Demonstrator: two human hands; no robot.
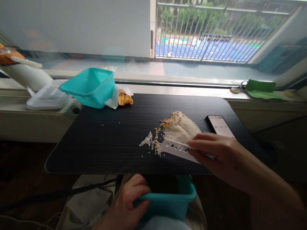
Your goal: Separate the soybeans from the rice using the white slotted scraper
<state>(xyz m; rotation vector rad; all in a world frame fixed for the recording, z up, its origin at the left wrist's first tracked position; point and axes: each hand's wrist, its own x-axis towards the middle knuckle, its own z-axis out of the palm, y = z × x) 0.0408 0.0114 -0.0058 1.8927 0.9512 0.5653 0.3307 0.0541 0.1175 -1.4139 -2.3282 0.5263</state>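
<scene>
My right hand (pixel 213 151) grips a flat white plastic strip (pixel 174 148) with a row of cut-out slots. The strip's lower edge rests on or just above the black table, touching the near side of a pile of white rice (pixel 183 127). Yellow kernels (pixel 174 119) lie over the pile's far left side and trail down toward the strip's tip. Left of them sits a small patch of loose white grains (pixel 148 140). Below the table edge, my left hand (pixel 134 195) is closed on the rim of a teal plastic basin (pixel 168 197), whose inside is dark.
A phone (pixel 219 126) showing a timer lies right of the pile. At the back left stand another teal basin (pixel 92 86), an orange-yellow packet (pixel 125 99) and a clear plastic container (pixel 49 95). A green item (pixel 261 89) lies on the right sill. The table (pixel 96 143) has rounded corners.
</scene>
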